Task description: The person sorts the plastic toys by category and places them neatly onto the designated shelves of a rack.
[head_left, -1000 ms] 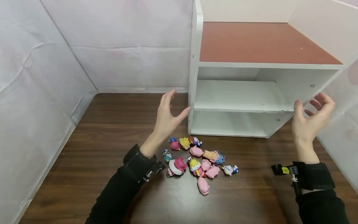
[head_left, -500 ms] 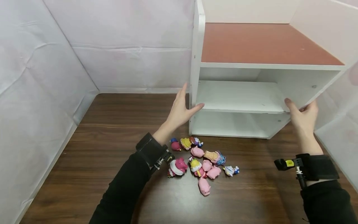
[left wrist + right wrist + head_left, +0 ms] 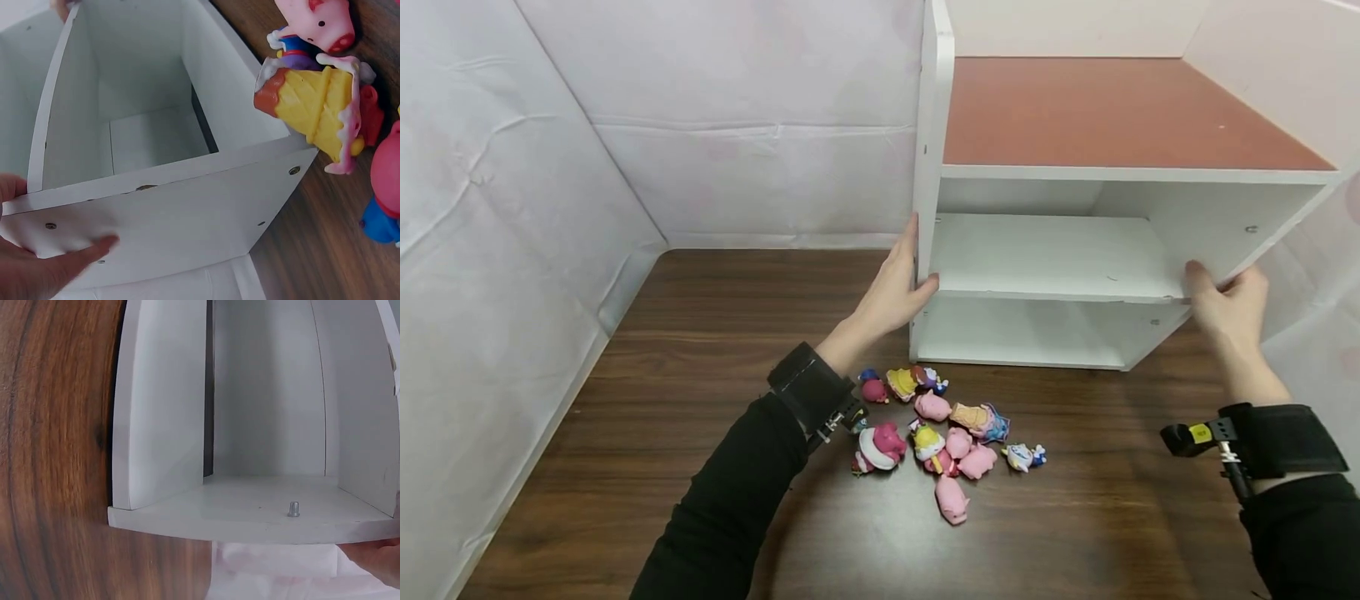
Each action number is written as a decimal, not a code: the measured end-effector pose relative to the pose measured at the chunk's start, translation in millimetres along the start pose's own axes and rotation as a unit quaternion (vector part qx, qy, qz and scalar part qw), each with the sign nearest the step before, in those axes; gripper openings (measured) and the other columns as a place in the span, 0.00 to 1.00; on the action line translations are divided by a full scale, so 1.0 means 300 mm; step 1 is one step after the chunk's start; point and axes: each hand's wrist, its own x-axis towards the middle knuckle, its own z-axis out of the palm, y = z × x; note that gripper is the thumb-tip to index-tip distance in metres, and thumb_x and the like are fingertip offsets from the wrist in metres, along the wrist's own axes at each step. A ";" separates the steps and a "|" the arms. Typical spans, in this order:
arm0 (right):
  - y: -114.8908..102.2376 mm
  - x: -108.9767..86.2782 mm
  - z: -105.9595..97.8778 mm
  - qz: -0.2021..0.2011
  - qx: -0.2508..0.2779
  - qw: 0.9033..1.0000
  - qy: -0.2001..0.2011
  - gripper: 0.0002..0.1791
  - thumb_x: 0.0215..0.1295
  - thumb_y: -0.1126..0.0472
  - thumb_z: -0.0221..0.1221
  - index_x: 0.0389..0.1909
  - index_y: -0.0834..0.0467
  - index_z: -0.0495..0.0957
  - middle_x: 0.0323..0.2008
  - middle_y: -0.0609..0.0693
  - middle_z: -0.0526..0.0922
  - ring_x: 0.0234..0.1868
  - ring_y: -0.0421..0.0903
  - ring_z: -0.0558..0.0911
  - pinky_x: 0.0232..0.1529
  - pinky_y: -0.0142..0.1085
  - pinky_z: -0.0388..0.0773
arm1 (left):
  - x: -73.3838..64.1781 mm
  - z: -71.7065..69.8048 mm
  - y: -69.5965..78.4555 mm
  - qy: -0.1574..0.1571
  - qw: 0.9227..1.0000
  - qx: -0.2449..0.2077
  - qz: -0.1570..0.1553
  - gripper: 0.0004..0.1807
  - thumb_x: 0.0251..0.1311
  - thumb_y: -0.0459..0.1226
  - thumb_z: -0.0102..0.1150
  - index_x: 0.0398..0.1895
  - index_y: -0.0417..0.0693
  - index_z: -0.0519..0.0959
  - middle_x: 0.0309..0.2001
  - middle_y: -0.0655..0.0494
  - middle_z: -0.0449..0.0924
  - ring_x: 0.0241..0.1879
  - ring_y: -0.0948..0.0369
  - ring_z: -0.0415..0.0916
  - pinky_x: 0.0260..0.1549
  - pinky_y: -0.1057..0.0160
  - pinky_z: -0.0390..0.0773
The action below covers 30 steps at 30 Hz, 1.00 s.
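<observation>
A white shelf unit (image 3: 1060,295) with a reddish-brown upper board (image 3: 1120,112) stands on the wooden table. My left hand (image 3: 887,287) holds its left side panel (image 3: 169,219), thumb over the front edge and fingers stretched along the outer face. On the opposite side my right hand (image 3: 1232,312) grips the right side panel (image 3: 250,528), its thumb inside by the middle shelf and its fingers hidden behind the panel. In the right wrist view only part of that hand shows, at the lower right edge.
Several small toy figures lie in front of the unit, among them pink pigs (image 3: 952,500), a figure in a yellow dress (image 3: 315,103) and a blue-and-white figure (image 3: 1024,457). A metal shelf peg (image 3: 294,509) sticks out of the right panel. White sheeting (image 3: 737,125) covers the walls.
My left hand has moved right and come onto the left panel. The right hand, at first apart from the right panel, has closed around its edge. The toys stay where they lay.
</observation>
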 end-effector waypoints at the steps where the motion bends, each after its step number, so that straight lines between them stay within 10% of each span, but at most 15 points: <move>1: 0.001 0.000 -0.002 -0.002 -0.003 1.000 -0.002 0.20 0.61 0.60 0.48 0.56 0.52 0.69 0.49 0.44 0.74 0.44 0.33 0.73 0.49 0.26 0.69 | -0.001 0.000 0.001 -0.004 1.000 0.003 0.001 0.42 0.57 0.33 0.49 0.66 0.34 0.34 0.67 0.40 0.39 0.65 0.58 0.41 0.62 0.68 0.46; 30: -0.024 -0.040 0.032 -0.029 -0.038 0.999 -0.001 0.20 0.62 0.59 0.47 0.56 0.57 0.69 0.52 0.55 0.73 0.48 0.38 0.74 0.51 0.33 0.70 | -0.047 -0.036 -0.031 -0.012 1.000 0.001 0.020 0.42 0.56 0.30 0.46 0.67 0.36 0.32 0.66 0.40 0.47 0.62 0.56 0.54 0.58 0.64 0.59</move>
